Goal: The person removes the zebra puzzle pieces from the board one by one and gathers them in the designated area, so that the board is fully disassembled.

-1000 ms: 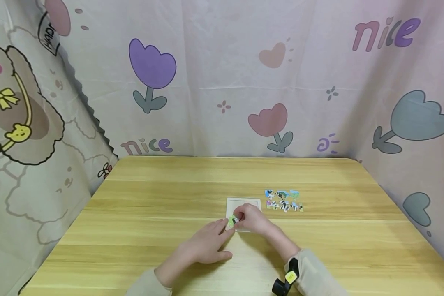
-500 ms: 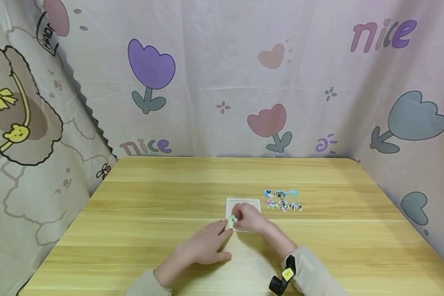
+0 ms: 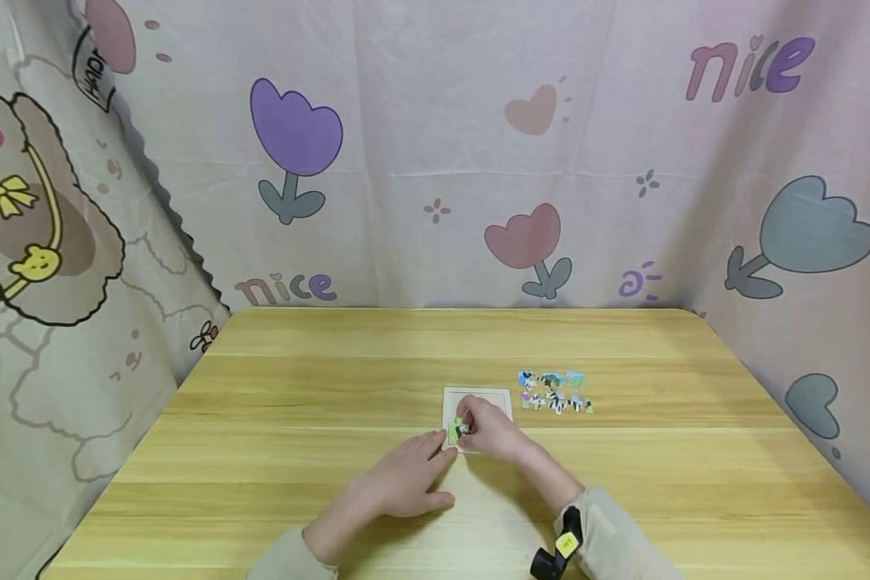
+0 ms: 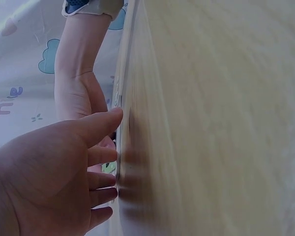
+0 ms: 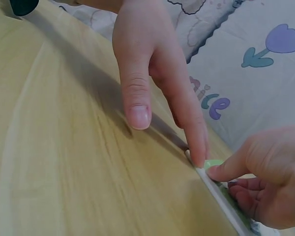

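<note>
A white square puzzle tray point(image 3: 499, 394) lies on the table. My right hand point(image 3: 490, 427) pinches a green, black and white puzzle piece point(image 3: 453, 433) between thumb and fingers over the tray's near-left corner; the fingers cover part of it. Green also shows on the piece point(image 5: 214, 162) by the right thumb in the right wrist view. My left hand point(image 3: 406, 477) rests with fairly straight fingers against that same corner, and in the right wrist view a left fingertip point(image 5: 199, 156) touches the tray rim point(image 5: 222, 201). From the left wrist view, the left hand point(image 4: 49, 172) hides most of the piece.
Several loose puzzle pieces point(image 3: 555, 393) with blue, green and zebra-like prints lie in two rows right of the tray. A black wrist camera point(image 3: 557, 554) sits on the right sleeve. Patterned curtains point(image 3: 420, 145) border the wooden table point(image 3: 319, 362) at the back and sides.
My right fingers have shifted very slightly at the tray corner, and the piece shows a slightly different tilt. The left hand stays where it was.
</note>
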Tool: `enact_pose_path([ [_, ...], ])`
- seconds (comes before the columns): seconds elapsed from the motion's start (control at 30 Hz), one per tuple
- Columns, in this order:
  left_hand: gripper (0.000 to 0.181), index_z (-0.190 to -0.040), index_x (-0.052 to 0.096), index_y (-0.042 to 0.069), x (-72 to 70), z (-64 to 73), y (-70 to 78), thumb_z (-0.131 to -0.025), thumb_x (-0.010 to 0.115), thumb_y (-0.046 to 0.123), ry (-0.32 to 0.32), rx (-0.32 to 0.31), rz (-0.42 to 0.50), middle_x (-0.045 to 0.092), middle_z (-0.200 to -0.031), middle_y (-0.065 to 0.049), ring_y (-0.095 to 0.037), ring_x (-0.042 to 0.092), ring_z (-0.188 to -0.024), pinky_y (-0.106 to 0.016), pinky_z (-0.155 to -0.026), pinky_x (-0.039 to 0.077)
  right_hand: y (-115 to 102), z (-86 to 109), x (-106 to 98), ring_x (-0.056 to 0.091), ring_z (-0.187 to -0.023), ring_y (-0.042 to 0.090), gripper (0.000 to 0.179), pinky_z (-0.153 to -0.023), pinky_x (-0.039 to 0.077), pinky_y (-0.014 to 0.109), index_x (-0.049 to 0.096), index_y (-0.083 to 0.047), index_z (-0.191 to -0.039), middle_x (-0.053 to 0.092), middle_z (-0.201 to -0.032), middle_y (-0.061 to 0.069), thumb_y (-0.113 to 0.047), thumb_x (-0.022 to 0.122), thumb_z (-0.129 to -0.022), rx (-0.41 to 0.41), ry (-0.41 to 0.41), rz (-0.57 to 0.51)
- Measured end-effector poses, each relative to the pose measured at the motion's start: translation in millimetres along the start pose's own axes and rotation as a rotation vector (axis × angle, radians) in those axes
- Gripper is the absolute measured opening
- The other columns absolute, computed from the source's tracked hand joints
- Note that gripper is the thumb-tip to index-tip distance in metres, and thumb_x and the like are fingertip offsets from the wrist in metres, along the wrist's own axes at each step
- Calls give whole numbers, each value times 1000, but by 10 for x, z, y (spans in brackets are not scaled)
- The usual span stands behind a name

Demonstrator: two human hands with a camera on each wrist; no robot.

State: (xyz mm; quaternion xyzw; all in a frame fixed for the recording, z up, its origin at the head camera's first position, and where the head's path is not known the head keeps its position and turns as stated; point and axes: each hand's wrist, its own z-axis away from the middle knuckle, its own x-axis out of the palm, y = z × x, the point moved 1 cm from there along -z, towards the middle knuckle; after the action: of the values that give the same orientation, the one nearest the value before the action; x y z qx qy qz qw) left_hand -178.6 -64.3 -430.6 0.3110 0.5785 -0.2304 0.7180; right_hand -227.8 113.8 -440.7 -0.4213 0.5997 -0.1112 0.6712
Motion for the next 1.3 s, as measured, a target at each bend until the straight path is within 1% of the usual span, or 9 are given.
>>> enact_pose_path([
  [0.1,68,-142,38,9,-4,0,2,-89,52,50,-2,-4,1,27,-148,-18,-29,26,-136,-40,-111,23,14,12,14,48,-69,14,29,-60,44,26,51,-1,-94,51,-76,3,6,68,-72,1,20,-43],
  [0.23,68,-142,38,8,-11,2,2,-89,52,50,-4,-3,3,27,-148,-18,-29,26,-136,-40,-111,23,51,29,26,48,-69,13,18,-59,43,23,50,-3,-92,52,-75,2,7,60,-81,26,59,-124],
  [0.33,68,-141,39,9,-7,0,-4,-89,51,50,-3,-1,3,27,-148,-18,-29,26,-136,-40,-111,23,88,41,28,49,-70,14,13,-60,44,22,51,-3,-91,52,-76,2,7,56,-84,41,91,-188],
  [0.57,67,-141,39,9,2,4,-9,-90,51,50,-10,-2,17,27,-148,-17,-28,26,-136,-40,-110,24,164,88,21,51,-73,15,14,-64,46,21,53,1,-98,56,-81,6,4,58,-85,74,114,-356],
  [0.7,66,-141,39,9,3,15,-3,-90,51,49,-16,-8,28,27,-149,-17,-28,25,-136,-40,-110,24,188,150,-55,56,-75,20,20,-66,50,26,54,4,-106,59,-85,12,0,59,-87,52,107,-475],
  [0.77,67,-141,39,9,1,20,1,-90,52,49,-16,-9,28,27,-149,-17,-28,25,-136,-40,-110,24,212,179,-114,58,-76,21,23,-67,52,29,54,6,-108,60,-87,13,-1,59,-87,36,104,-497],
  [1.0,69,-143,36,10,-6,32,12,-88,53,49,-26,-13,8,25,-150,-16,-28,23,-137,-40,-111,23,425,306,-355,60,-78,20,26,-71,54,28,54,9,-109,61,-87,13,2,59,-85,58,154,-449],
  [1.13,70,-144,34,11,1,36,15,-89,53,49,-32,-19,0,23,-151,-15,-28,21,-138,-41,-111,21,563,418,-488,61,-75,19,25,-66,54,28,55,10,-109,62,-85,12,2,59,-86,118,172,-374],
  [1.3,71,-145,33,12,12,41,20,-89,52,51,-28,-16,-17,22,-151,-13,-27,20,-138,-41,-111,21,680,553,-645,58,-65,16,26,-55,51,25,58,8,-110,62,-82,7,-1,60,-86,180,143,-254],
])
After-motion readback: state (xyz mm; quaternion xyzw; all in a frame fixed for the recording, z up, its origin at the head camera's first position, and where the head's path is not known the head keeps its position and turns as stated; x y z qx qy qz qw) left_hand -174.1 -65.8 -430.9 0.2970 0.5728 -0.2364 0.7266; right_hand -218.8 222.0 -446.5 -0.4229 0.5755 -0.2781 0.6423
